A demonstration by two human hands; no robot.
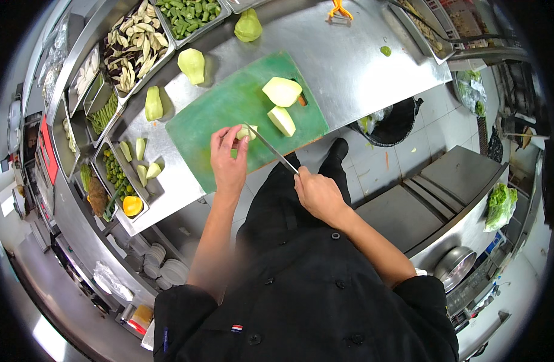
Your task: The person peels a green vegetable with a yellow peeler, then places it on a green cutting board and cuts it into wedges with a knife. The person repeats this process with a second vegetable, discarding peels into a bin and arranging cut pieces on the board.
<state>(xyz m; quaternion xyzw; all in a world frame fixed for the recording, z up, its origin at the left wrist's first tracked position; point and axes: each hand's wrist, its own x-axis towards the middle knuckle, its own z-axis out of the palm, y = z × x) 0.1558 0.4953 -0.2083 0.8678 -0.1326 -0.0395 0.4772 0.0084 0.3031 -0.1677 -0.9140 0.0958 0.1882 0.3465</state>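
A green cutting board lies on the steel worktop. My right hand is closed on the handle of a kitchen knife, whose tip meets a small piece of peeled chayote. Fingertips of my left hand hold that piece against the board. Two larger pale chayote pieces, one near the board's handle hole and one just below it, rest cut on the board. Peeled whole chayotes and a narrower piece stand beyond the board. Several wedges lie to its left.
Steel pans of cut eggplant, chopped green vegetables and small green fruits with a halved yellow one line the left side. An orange peeler lies at the far edge. A black-lined bin stands below the worktop's right edge.
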